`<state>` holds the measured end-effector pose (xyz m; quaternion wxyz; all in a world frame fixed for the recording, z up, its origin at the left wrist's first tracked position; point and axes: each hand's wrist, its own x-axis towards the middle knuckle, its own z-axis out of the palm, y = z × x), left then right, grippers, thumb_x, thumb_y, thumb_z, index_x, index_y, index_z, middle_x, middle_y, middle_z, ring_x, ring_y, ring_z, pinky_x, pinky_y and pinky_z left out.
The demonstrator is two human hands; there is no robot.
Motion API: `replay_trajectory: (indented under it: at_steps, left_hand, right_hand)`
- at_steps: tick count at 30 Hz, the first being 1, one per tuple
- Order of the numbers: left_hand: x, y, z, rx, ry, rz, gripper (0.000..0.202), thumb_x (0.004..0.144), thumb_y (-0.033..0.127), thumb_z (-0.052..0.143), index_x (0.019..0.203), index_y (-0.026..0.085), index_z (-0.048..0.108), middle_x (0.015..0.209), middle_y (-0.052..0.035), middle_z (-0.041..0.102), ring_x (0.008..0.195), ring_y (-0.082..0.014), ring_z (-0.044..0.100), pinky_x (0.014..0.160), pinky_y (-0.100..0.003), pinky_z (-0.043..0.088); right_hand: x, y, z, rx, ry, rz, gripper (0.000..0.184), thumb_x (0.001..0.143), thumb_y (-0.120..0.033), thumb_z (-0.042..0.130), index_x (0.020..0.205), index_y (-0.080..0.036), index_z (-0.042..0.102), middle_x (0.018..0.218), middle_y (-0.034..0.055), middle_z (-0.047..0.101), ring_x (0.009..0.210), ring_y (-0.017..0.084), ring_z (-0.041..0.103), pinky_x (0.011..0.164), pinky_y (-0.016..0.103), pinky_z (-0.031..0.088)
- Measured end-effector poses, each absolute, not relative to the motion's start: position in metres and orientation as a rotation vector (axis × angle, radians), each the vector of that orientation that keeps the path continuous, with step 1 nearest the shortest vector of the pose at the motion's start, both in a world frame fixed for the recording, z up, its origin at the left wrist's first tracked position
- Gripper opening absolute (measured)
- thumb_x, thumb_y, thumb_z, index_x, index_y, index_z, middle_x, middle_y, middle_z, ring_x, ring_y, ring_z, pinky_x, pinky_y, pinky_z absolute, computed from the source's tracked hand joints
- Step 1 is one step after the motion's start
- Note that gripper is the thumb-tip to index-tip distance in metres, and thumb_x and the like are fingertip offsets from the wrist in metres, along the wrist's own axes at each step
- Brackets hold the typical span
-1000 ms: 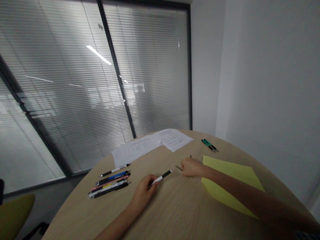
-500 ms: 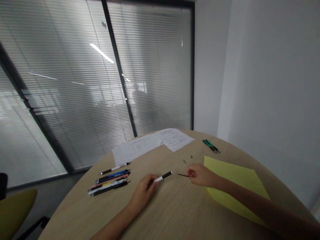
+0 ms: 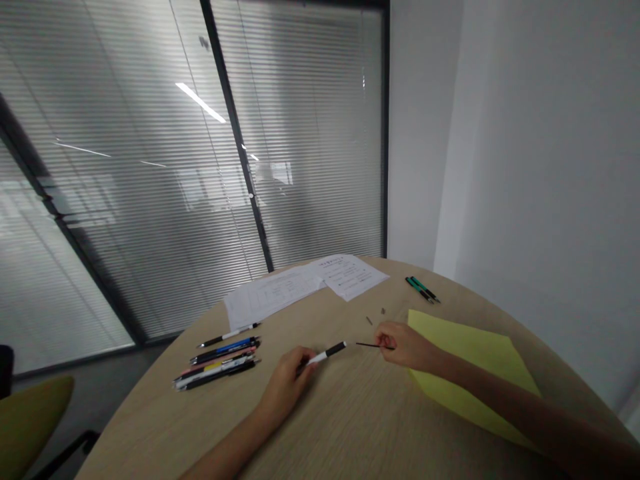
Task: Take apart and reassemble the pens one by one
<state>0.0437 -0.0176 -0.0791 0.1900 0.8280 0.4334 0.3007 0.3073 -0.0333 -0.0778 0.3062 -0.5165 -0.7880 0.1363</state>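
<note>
Centre frame, the left hand (image 3: 286,381) is gripping a pen (image 3: 326,352) over the bench (image 3: 350,427), the right hand (image 3: 407,345) just right of it pinching a thin refill (image 3: 373,345). A row of pens (image 3: 220,363) is lying lower left, papers (image 3: 300,285) sitting behind, a folder (image 3: 470,373) lying right.

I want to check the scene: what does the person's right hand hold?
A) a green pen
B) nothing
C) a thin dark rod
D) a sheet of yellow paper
C: the right hand pinches a thin dark rod whose tip points toward the pen in the left hand.
</note>
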Motion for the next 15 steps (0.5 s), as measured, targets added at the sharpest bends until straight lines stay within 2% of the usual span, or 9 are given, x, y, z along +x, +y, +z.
replay_trajectory:
  at_steps: [8,15]
  left_hand:
    - [0.0452,-0.0205,-0.0784,2.519,1.227,0.797,0.014,0.077,0.025,0.043,0.079,0.019,0.055,0.077,-0.0047,0.059,0.075,-0.0189,0.053,0.07,-0.031,0.042]
    - [0.0482,-0.0252,-0.0781,2.691,1.088,0.763,0.015,0.078,0.025,0.042,0.078,0.018,0.056,0.076,-0.0052,0.06,0.073,-0.0182,0.053,0.071,-0.031,0.04]
  right_hand:
    - [0.3072,-0.0385,-0.0714,-1.299,-2.249,0.018,0.018,0.06,-0.002,0.046,0.067,-0.017,0.054,0.07,0.0029,0.054,0.072,0.015,0.049,0.066,0.026,0.038]
    - [0.3001,-0.0436,-0.0706,-1.172,-2.318,0.007,0.016,0.071,-0.008,0.047,0.073,-0.017,0.06,0.074,0.0051,0.059,0.077,0.017,0.052,0.072,0.029,0.039]
